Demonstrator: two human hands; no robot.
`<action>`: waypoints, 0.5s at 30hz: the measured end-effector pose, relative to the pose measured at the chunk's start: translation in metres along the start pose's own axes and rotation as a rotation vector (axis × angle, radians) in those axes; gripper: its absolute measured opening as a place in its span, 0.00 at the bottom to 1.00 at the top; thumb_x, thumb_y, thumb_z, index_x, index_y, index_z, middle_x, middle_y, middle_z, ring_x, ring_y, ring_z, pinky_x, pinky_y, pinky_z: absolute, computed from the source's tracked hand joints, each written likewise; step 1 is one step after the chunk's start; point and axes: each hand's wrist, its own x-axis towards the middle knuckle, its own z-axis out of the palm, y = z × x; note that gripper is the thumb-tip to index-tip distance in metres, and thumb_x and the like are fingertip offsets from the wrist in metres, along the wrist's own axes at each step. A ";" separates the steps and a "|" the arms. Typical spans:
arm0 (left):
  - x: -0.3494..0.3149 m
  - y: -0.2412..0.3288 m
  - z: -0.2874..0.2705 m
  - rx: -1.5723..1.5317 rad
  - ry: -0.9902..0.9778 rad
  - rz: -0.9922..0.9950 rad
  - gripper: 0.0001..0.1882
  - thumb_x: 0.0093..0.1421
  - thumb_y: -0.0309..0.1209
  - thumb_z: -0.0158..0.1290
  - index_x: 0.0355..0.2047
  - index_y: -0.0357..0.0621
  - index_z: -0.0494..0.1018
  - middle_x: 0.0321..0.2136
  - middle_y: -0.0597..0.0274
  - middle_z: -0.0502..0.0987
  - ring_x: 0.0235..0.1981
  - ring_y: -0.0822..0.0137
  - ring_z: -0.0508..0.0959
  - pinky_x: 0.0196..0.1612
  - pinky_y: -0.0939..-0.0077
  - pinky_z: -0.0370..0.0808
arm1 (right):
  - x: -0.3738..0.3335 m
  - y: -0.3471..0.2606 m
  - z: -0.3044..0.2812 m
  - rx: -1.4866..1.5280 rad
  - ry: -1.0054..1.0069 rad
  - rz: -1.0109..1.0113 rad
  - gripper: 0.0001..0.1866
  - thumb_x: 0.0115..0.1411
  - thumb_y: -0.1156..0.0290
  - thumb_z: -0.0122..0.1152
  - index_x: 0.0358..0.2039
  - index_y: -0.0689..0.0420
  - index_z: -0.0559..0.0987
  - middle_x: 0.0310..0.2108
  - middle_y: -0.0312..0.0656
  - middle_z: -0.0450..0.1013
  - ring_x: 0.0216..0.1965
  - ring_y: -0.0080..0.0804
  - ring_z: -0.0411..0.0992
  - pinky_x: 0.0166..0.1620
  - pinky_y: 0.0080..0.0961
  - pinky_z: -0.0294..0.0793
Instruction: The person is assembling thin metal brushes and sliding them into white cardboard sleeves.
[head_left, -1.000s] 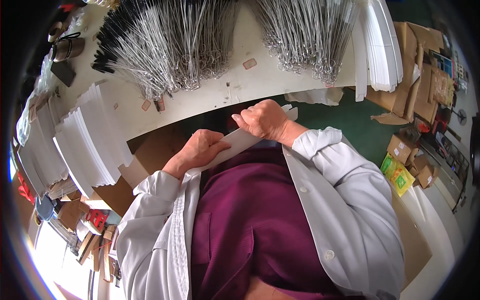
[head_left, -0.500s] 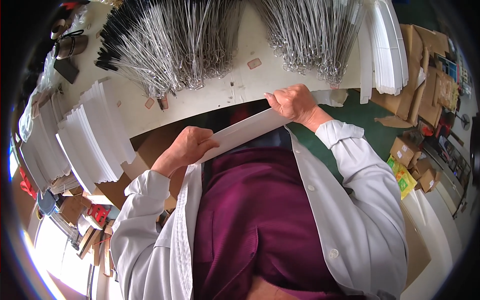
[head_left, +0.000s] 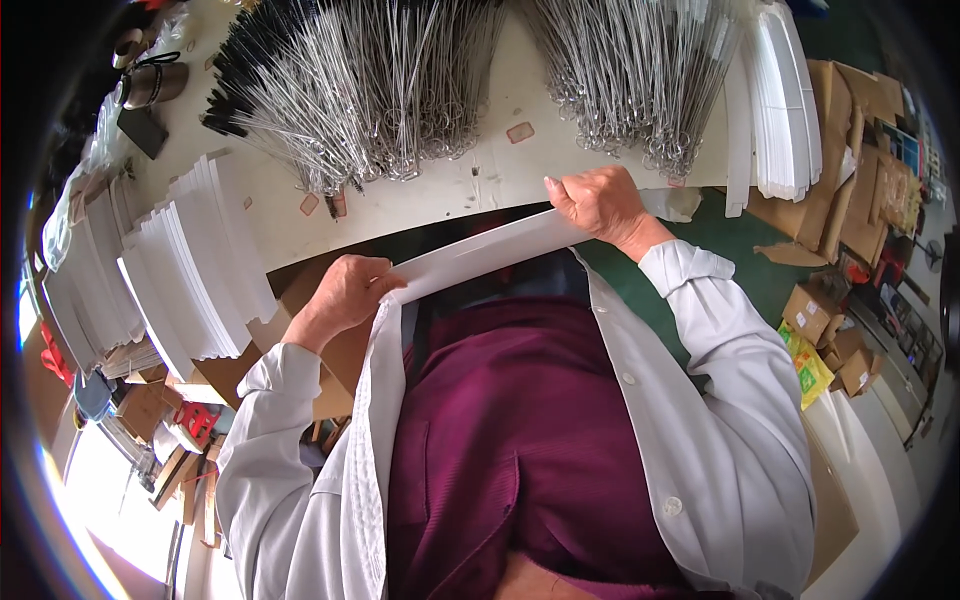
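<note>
A long, narrow white strip, like a flat folded card sleeve (head_left: 490, 250), spans the space between my hands in front of my body. My left hand (head_left: 350, 292) pinches its left end between thumb and fingers. The strip's right end is gripped in my right hand (head_left: 603, 207), fingers curled and thumb on top. It slants up toward the right, just off the table's near edge. Beyond it lie two big bunches of thin wire brushes, the left bunch (head_left: 370, 90) with black bristles at its far ends and the right bunch (head_left: 635, 80) with wire loops facing me.
Stacked white card strips (head_left: 195, 265) stand at the table's left edge, another stack (head_left: 785, 110) at its right. A metal cup (head_left: 152, 82) sits at the far left of the white table (head_left: 420, 205). Cardboard boxes (head_left: 815, 160) and a yellow bag (head_left: 805, 365) are on the right.
My left hand has shifted left and slightly up, and my right hand a little right, so more of the strip shows between them. Both still hold it.
</note>
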 end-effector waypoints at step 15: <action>0.027 0.084 -0.043 0.078 0.057 0.054 0.28 0.57 0.44 0.67 0.53 0.41 0.78 0.43 0.45 0.83 0.46 0.54 0.83 0.50 0.62 0.78 | 0.053 -0.033 -0.002 0.053 0.110 -0.151 0.24 0.62 0.68 0.65 0.12 0.53 0.66 0.10 0.40 0.64 0.13 0.39 0.68 0.19 0.36 0.66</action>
